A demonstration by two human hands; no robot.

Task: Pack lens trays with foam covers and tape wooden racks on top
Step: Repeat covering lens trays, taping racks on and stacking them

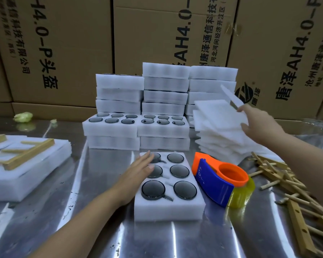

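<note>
Tray [168,209]: counter [101,220] centre, six lenses [185,189]. Left hand [138,172]: flat on tray's left side, fingers straight. Right hand [257,125]: pinches tilted cover [231,97] above cover stack [218,127], right. Dispenser [216,181]: just right of tray. Racks [287,183]: right edge.

Printed cardboard cartons behind the work table, all lettering turned sideways

The left carton [54,43] reads "H4.0-P头盔" in large black print, with "科技有限公司" in a smaller line beside it. The middle carton [157,34] shows "AH4.0-", then "唐泽通信科技" and, smaller, "河北河间经济开发区". The right carton [287,53] carries "唐泽AH4.0-P" in large print, and a smaller line beside it begins "沧州唐泽通". A round black logo [246,94] on it has "唐泽" next to it. The blue tape dispenser [216,181] bears faint white marks too small to read.
</note>
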